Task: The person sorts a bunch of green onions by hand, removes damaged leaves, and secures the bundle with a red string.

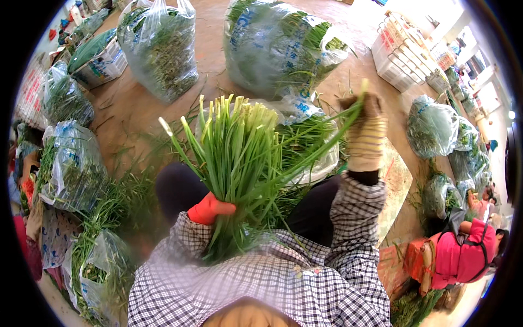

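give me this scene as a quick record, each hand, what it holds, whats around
left hand: red glove, closed around a thick bunch of long green stalks, pale ends up the picture
right hand: brown-and-tan striped glove, blurred, holding a few loose green stalks
beyond: bulging clear plastic bag of greens
upper right: white plastic crate
lower right: person in pink top

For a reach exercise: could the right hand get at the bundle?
Probably yes: the right hand, though holding greens, is near the bundle, whose pale ends the left hand leaves uncovered.
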A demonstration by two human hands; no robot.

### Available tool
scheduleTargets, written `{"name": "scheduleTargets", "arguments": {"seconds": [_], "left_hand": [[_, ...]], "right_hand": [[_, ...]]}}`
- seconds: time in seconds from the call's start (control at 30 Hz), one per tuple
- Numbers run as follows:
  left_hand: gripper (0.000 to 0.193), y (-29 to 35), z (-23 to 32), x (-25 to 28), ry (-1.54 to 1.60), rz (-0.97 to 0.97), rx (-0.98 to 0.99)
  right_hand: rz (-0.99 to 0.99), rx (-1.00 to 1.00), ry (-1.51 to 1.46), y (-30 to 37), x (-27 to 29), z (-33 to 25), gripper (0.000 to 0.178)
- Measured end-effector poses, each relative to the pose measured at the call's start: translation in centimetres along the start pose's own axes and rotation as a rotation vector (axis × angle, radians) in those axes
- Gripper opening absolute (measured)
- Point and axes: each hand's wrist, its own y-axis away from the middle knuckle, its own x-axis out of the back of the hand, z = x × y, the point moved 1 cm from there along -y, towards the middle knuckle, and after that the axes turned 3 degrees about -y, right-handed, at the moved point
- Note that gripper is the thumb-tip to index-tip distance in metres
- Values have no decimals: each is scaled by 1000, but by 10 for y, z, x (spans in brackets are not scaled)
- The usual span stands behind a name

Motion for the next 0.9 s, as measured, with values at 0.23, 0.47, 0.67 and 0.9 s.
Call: {"name": "scheduleTargets", "arguments": {"seconds": [0.23, 0.47, 0.67, 0.9], "left_hand": [[61, -10, -16, 22, 133, -155, -276], [69, -17, -17, 21, 380, -437, -399], [80, -13, -17, 18, 467, -555, -435], [85, -14, -18, 19, 464, -577, -426]], "right_hand": [[-240, 59, -39, -14, 59, -117, 41], [-565, -164, 835, 53, -31, -8, 23], [-196, -523, 442, 54, -46, 41, 20], [-429, -634, 366, 75, -79, 66, 33]]}}
